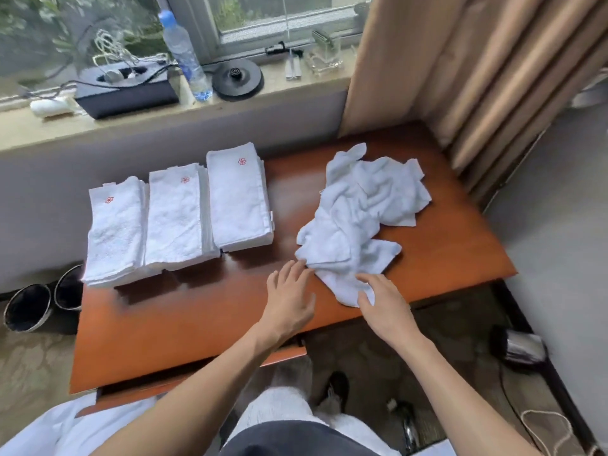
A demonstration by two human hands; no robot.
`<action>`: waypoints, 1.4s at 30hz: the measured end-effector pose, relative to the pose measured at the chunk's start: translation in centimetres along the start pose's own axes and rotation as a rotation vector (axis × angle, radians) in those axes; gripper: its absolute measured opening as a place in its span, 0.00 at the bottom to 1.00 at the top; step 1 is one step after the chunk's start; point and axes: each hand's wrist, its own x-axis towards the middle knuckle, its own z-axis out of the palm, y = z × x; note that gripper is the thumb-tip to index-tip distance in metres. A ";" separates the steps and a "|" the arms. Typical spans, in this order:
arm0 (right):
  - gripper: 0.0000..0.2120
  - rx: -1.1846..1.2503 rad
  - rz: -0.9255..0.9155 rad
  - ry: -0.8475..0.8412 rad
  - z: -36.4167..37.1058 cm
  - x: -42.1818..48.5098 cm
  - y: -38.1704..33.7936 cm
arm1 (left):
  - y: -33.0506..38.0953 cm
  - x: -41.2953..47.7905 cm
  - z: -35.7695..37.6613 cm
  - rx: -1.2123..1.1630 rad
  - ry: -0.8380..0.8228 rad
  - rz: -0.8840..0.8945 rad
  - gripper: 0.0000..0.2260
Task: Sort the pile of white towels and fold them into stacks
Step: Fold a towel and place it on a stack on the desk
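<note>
We stand at a reddish-brown wooden table (197, 317) pushed against a grey wall under a window sill (250, 108). On the sill we see a plastic water bottle (184, 54), a black box (128, 90) with cables running into it, and a round black kettle base (237, 79). A beige curtain (460, 70) hangs in folds at the right, just beyond the table's far corner. On the carpet to the left stand two dark bins (28, 307), and to the right lies a hair dryer (521, 350) with its cord. Across the left half of the table three stacks of folded white towels sit side by side and touching: the left stack (115, 232), the middle stack (176, 218) and the right stack (238, 199), each top towel bearing a small red flower mark (242, 161). On the right half lies the loose pile (365, 205) of white towels, crumpled and overlapping, with corners sticking out on several sides. The left hand (289, 297) reaches over the table with its fingers straight and apart, the tips touching the pile's near left edge. The right hand (381, 301) rests on the pile's nearest corner, fingers apart and only slightly bent, thumb beside the cloth's edge.
</note>
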 end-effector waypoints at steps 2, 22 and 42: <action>0.18 0.005 0.014 -0.009 -0.7 1.0 1.2 | 0.9 1.4 0.7 0.019 -0.033 0.026 0.24; 0.21 -0.108 -0.010 -0.380 -2.3 16.4 3.6 | 3.1 16.3 6.7 0.132 -0.131 -0.049 0.11; 0.22 0.143 -0.578 -0.483 -18.7 23.7 6.2 | 23.7 19.2 -5.0 -0.147 0.404 -0.263 0.03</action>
